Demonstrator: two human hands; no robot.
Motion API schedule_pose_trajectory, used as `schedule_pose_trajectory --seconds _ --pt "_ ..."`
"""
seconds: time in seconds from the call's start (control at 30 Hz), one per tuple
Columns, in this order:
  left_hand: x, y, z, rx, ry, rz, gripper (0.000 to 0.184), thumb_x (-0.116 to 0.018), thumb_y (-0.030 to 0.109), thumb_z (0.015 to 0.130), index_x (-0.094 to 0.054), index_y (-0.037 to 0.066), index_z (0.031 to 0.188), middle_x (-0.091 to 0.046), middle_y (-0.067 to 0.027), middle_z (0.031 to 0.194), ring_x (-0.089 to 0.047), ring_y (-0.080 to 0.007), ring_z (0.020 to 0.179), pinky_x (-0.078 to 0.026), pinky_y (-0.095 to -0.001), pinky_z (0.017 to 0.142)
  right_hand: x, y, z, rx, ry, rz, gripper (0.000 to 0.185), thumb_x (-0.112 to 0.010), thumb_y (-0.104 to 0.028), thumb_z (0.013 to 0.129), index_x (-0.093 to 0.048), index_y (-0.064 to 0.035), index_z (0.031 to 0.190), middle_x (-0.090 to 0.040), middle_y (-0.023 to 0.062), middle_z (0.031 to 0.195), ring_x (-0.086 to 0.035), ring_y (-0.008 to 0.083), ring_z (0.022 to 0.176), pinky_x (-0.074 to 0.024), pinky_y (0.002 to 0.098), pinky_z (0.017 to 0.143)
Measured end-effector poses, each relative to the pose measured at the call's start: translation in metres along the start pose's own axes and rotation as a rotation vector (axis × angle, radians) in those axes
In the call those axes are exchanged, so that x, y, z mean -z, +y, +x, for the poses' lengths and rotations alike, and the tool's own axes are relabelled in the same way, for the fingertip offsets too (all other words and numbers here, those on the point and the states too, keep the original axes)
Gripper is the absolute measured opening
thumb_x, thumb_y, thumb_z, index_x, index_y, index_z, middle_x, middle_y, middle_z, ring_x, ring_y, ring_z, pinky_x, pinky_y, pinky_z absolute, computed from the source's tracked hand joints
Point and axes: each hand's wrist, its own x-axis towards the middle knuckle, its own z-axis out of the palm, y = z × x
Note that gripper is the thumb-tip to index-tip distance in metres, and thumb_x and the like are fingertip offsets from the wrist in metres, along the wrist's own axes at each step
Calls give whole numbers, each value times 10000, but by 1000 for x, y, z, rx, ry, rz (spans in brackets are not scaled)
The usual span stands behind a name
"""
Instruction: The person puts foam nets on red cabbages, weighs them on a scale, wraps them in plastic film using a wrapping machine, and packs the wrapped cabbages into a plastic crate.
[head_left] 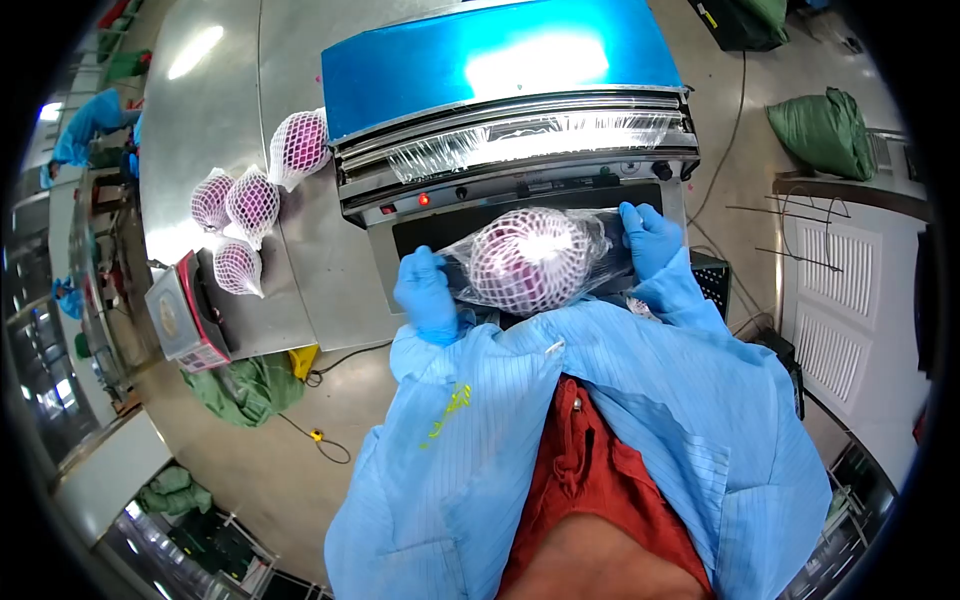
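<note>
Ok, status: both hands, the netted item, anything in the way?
Left hand, right hand: gripping clear film. Netted item: between hands, in the film. Nothing visibly in the way.

the blue-gloved left hand (428,292) and right hand (652,242) pinch opposite ends of shiny clear film (602,250); between them is a round, purple, white-netted item (528,262). just ahead stands a blue-topped machine (510,90) with a lit red lamp (424,200) on its front. to the left, on the metal desk (205,110), lie four similar netted items (253,207), the nearest just beside a scale (180,315).
</note>
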Motion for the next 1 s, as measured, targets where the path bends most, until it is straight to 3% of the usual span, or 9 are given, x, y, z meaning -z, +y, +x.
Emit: schedule_pose_trajectory --seconds 0.1,0.17,0.37,0.47,0.6,0.77,0.8,0.87,1.0 --pt "-20 -5 6 -543 2 494 218 -637 172 886 -574 32 731 -555 -108 728 -527 -258 565 -430 -362 514 -9 5 2 608 102 -863 120 -562 -243 910 -599 -136 872 -581 100 751 -577 285 616 -428 379 534" --pt "-42 2 2 -687 -20 536 161 -644 117 861 -581 63 723 -568 -116 784 -584 -304 611 -464 -380 513 -35 -11 4 633 46 -858 86 -563 -225 811 -557 -148 851 -544 30 713 -601 231 675 -451 413 535" --pt "-41 1 11 -701 -277 285 97 -671 139 845 -657 43 841 -625 -89 845 -621 -206 687 -499 -293 615 -80 -17 8 699 167 -730 85 -603 -251 794 -587 -168 786 -495 19 663 -549 208 570 -397 368 508" --pt "-44 -5 13 -319 -582 -220 149 -653 157 872 -658 13 836 -635 -96 885 -620 -173 810 -495 -289 738 -75 -23 8 771 278 -669 105 -664 -299 802 -669 -194 792 -527 12 689 -551 207 578 -406 348 467" --pt "-58 31 -4 426 -761 -580 197 -598 192 933 -618 0 977 -625 -63 951 -590 -144 881 -486 -301 842 -45 -55 2 782 326 -397 88 -706 -158 777 -633 -109 780 -492 45 648 -505 220 533 -402 344 469" --pt "-40 48 5 685 -1084 -456 204 -532 192 975 -606 9 1029 -627 -33 931 -595 -107 827 -494 -235 769 -17 -79 -27 839 257 -323 86 -674 -99 808 -617 -87 872 -468 46 670 -504 209 572 -396 336 481" --pt "-35 59 6 549 -1126 -276 217 -533 180 971 -615 -5 1048 -643 -48 948 -614 -111 846 -502 -241 769 -17 -79 -33 850 258 -327 124 -681 -124 793 -626 -109 903 -473 36 682 -507 201 571 -401 328 487" --pt "-25 79 5 986 -1013 -338 306 -565 211 949 -594 -21 1145 -643 -83 1056 -619 -139 960 -499 -267 845 -20 -82 -39 879 265 -334 210 -696 -174 762 -645 -154 965 -483 16 705 -512 186 570 -413 311 498" --pt "-7 105 -8 681 -1253 -350 568 -659 314 872 -497 -29 1295 -600 -111 1191 -585 -171 1079 -460 -301 949 -22 -105 -50 788 102 -53 142 -628 -179 872 -606 -57 803 -476 57 660 -499 225 563 -407 335 506"
